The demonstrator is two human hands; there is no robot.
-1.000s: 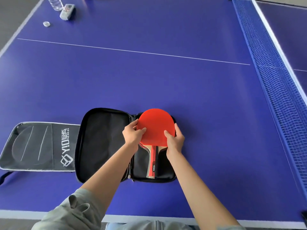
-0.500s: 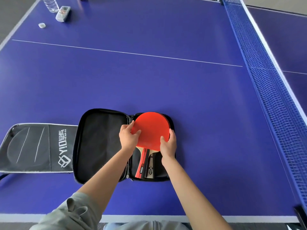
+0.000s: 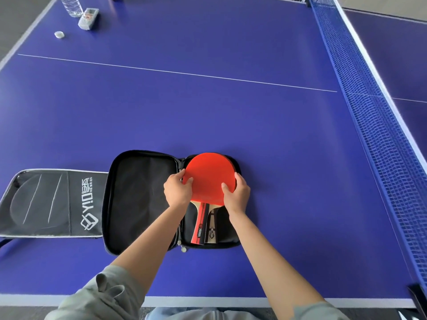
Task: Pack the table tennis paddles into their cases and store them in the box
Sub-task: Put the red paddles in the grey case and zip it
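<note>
A black zip case (image 3: 138,199) lies open on the blue table, its lid flat to the left. In its right half lies a red paddle (image 3: 209,174), handle towards me, and beneath it a second handle (image 3: 212,232) shows. My left hand (image 3: 178,191) grips the red blade's left edge. My right hand (image 3: 238,195) grips its right edge. A second, flat black case (image 3: 46,204) with white lettering lies to the left of the open one.
The net (image 3: 374,125) runs along the right side. At the far left corner stand a clear bottle (image 3: 70,5), a small grey device (image 3: 88,18) and a white cap (image 3: 59,34). The table's near edge (image 3: 208,301) is just below my arms.
The red paddle has turned a little, its handle swinging left and uncovering a second handle beside it. Both hands have stayed on the blade's edges.
</note>
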